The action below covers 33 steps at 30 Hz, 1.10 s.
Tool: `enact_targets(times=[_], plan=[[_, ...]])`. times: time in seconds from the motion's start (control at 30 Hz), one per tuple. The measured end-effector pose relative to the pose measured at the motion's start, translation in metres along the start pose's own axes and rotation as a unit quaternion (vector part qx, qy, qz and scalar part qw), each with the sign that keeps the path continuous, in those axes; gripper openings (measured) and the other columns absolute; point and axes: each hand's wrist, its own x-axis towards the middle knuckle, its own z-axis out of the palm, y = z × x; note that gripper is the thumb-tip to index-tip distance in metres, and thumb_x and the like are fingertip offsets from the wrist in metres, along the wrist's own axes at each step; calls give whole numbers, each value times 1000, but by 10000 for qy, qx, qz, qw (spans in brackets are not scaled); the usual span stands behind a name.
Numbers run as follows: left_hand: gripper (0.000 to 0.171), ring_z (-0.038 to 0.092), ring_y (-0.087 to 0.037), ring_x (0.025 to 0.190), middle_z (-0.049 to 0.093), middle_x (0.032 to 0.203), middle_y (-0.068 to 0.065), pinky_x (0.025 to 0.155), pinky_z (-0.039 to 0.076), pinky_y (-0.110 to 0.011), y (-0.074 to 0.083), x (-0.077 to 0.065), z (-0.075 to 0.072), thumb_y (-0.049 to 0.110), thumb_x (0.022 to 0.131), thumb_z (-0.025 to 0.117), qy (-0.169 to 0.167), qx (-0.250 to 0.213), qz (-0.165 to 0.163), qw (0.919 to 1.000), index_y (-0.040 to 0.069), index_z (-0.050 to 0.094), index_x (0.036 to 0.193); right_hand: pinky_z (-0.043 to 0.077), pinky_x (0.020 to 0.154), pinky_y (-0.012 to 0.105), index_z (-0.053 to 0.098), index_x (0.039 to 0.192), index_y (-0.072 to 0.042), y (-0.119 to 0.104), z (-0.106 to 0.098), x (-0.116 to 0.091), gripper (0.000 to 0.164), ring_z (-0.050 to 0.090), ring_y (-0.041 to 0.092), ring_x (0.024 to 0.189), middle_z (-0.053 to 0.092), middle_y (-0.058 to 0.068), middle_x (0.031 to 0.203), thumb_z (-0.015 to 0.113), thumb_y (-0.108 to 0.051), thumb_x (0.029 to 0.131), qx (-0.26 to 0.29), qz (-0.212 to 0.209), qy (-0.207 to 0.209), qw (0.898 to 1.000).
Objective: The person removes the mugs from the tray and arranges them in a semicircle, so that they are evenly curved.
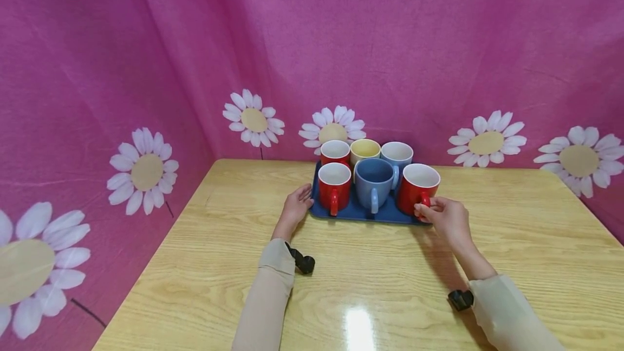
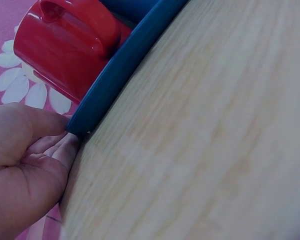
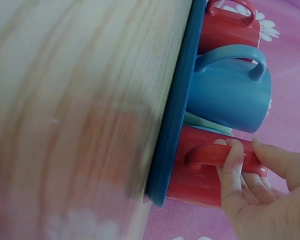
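Observation:
My right hand [image 1: 449,221] grips the handle of a red mug [image 3: 195,185] with a white inside, at the front right of a blue tray [image 1: 363,215]. That mug stands on or close over the tray. My left hand [image 1: 295,205] lies at the tray's left end, fingers fairly straight beside the edge; in the left wrist view the thumb touches the tray's corner. Also in the front row are another red mug [image 1: 334,191] at the left and a blue mug [image 1: 374,183] in the middle, handles toward me.
Behind them on the tray stand a red mug [image 1: 335,149], a pale yellow mug [image 1: 365,148] and a light blue mug [image 1: 397,151]. The tray sits near the far edge of a wooden table [image 1: 370,270], before a pink flowered curtain [image 1: 390,53].

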Motion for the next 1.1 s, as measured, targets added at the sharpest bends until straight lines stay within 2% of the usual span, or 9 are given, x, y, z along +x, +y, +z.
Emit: enact_targets(times=[0.1,0.23,0.43,0.5,0.7,0.8,0.87,0.97,1.1], plan=[[51,50,-25,137,51,146,-16,114,44,-34,-7,4,-2,0,94,59,-24,-15,97,9999,0,47,143,58,66,12,65,116,10,0,-1,-2,40,69,0,69,75,22,96,68,-21,92,8,1,45,10000],[52,45,-31,140,47,149,-20,118,39,-42,-10,9,1,-6,94,54,76,102,-271,9996,-2,44,144,57,66,11,66,115,9,0,-2,-5,39,69,1,71,75,20,94,69,-22,91,-11,19,60,10000],[52,53,-23,134,53,145,-15,111,47,-32,-42,25,-6,-1,92,61,-79,-51,295,9995,0,47,142,55,67,7,67,114,6,1,-4,-12,37,69,2,74,75,19,97,68,-24,92,-242,-68,90,9996],[52,52,-25,135,52,146,-17,111,47,-33,-37,23,-4,-1,92,60,-71,-68,220,9997,-2,46,143,54,67,6,67,114,7,1,-5,-15,38,69,2,73,75,20,96,68,-24,92,-239,-139,92,9996],[51,39,-41,141,40,149,-30,118,35,-47,33,-16,4,-12,93,48,-24,148,-294,9995,-14,36,143,49,65,2,69,109,7,-2,-6,-21,37,68,1,70,76,18,92,71,-25,90,-294,-257,151,9991],[51,39,-41,141,39,149,-30,118,35,-48,35,-16,4,-12,94,48,-47,153,-274,9995,-14,36,143,48,65,1,69,108,6,-3,-7,-25,37,68,2,72,76,18,92,71,-25,90,-309,-242,165,9991],[52,42,-38,140,42,149,-27,118,37,-45,19,-7,2,-9,94,51,-64,84,-154,9998,-10,38,144,48,65,2,69,109,6,-4,-7,-28,37,68,2,73,76,17,92,72,-25,89,-328,-250,186,9990],[53,52,-23,135,51,147,-16,111,47,-30,-44,28,-4,3,94,60,-139,-128,452,9988,-1,44,144,48,65,4,69,109,5,-5,-6,-33,36,68,4,74,76,18,93,72,-25,89,-393,-314,236,9985],[53,56,-16,131,54,145,-11,105,50,-23,-102,58,-8,6,94,61,-179,-184,784,9966,1,45,145,49,64,8,70,110,4,-5,-4,-41,36,66,6,74,76,18,93,72,-25,89,-510,-350,282,9977]])
